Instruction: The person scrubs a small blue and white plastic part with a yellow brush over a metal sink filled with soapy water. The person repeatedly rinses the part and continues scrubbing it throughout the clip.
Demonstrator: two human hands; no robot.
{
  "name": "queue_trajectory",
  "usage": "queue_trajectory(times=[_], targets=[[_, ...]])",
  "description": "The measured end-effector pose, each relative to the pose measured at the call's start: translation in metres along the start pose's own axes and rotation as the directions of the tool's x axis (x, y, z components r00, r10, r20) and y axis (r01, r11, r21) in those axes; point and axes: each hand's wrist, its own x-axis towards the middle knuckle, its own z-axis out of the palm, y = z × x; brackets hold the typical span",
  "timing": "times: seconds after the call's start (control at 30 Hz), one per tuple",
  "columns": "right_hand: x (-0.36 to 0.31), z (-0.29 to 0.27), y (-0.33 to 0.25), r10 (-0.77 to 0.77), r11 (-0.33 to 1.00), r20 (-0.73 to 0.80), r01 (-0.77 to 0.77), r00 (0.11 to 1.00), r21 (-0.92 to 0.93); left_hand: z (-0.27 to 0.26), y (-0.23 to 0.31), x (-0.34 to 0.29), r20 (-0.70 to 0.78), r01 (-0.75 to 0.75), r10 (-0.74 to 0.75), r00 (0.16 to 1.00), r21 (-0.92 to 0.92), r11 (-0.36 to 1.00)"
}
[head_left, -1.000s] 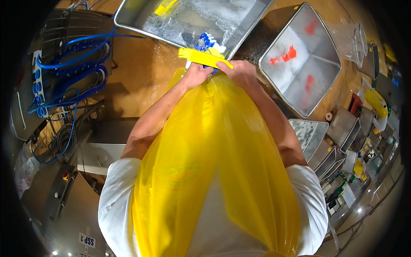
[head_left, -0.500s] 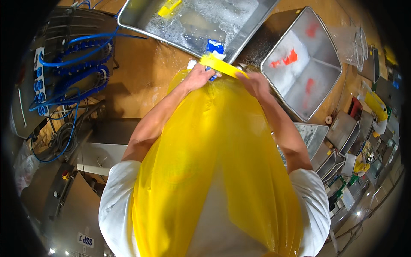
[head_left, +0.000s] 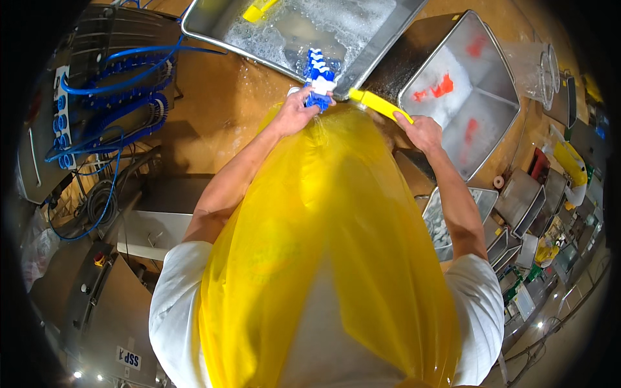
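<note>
Left hand (head_left: 294,111) clamping blue-and-white part (head_left: 318,77) at 12 o'clock | right hand (head_left: 422,131) gripping yellow handle (head_left: 377,103), now pulling apart toward 1 o'clock | soapy tray (head_left: 213,32) beyond

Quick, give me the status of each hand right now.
Left hand: closed around a blue and white ridged part.
Right hand: grip closed on a yellow handle.

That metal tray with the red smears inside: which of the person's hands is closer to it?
Right. The right hand, gripping a yellow handle, sits just beside the tray. The left hand, holding a blue-and-white part, is farther over, by the soapy tray.
</note>
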Motion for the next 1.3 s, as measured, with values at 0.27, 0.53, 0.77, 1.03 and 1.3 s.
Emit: queue_trajectory(times=[0.27,0.53,0.77,1.03,1.3], targets=[[0.022,0.012,-0.114,-0.106,0.916,-0.019,0.105,0.994,0.388,0.011,0.0,0.004,-0.08,0.029,-0.018,0.997,0.145,0.989],[0.004,-0.009,-0.093,-0.053,0.841,0.123,-0.022,0.991,0.541,0.014,-0.002,0.0,-0.096,-0.018,0.028,0.995,0.102,0.995],[0.003,0.028,-0.022,0.211,0.977,0.285,-0.189,0.935,-0.104,-0.004,0.013,-0.006,-0.099,-0.037,0.038,0.994,0.014,0.999],[-0.024,0.026,-0.004,0.245,0.943,0.027,-0.245,0.969,0.224,-0.004,0.012,-0.01,-0.067,0.006,-0.009,0.998,-0.046,0.999],[-0.011,0.025,-0.115,-0.218,0.954,-0.126,0.239,0.968,0.181,0.006,0.008,-0.003,-0.037,0.001,0.005,0.999,0.157,0.988]])
